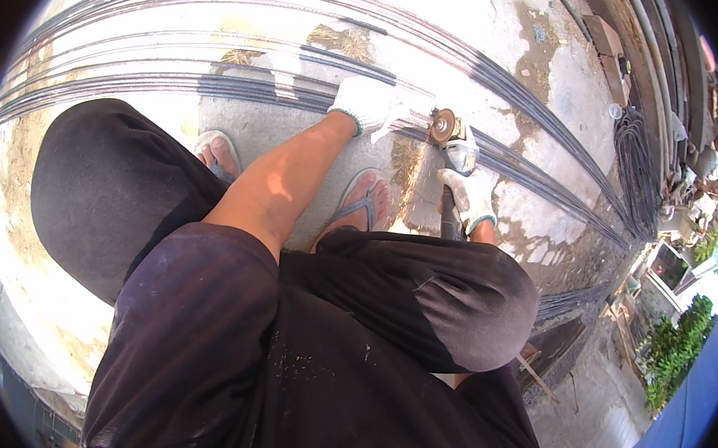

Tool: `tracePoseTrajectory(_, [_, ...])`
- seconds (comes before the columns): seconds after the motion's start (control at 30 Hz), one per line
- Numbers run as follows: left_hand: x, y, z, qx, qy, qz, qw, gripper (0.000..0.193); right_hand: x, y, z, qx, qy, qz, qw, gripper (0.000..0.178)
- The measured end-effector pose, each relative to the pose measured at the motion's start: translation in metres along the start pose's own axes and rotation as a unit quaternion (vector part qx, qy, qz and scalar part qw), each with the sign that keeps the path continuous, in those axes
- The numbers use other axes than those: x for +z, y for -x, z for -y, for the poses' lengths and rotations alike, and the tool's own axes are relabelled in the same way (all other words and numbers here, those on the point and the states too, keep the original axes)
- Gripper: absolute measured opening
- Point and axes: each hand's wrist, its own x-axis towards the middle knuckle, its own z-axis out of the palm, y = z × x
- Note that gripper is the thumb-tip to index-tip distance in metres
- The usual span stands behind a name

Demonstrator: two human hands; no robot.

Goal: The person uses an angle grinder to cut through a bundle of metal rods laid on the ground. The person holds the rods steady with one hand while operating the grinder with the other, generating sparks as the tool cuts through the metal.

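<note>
While I watch from the head view, notes keyed to the rebar [243, 89]:
Rebar: long steel rods on concrete; I judge them heavy, stiff, springy along their length.
Left hand [369, 101]: gloved, pressed flat on the rebar, pinning it.
Grinder [456, 143]: disc at the rebar, just beside that hand.
Right hand [471, 197]: gloved, wrapped round the grinder body.
Hold: I'd pin the rebar close beside the disc.

You are squatting in an outdoor construction yard: long steel rebars [243, 91] are lying across the patchy concrete ground [551, 96], more rod bundles [634, 160] and scrap are piling up along its edge.
</note>
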Motion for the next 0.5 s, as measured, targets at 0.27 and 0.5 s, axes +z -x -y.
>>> tracePoseTrajectory(0.27, [-0.010,0.001,-0.005,0.008,0.008,0.016,1.000,0.051,0.001,-0.031,-0.021,-0.114,0.107,-0.067,0.985,0.037])
tracePoseTrajectory(0.5, [-0.003,0.003,0.000,0.002,0.003,-0.021,1.000,0.044,0.001,0.027,-0.015,0.032,-0.224,-0.004,0.974,0.033])
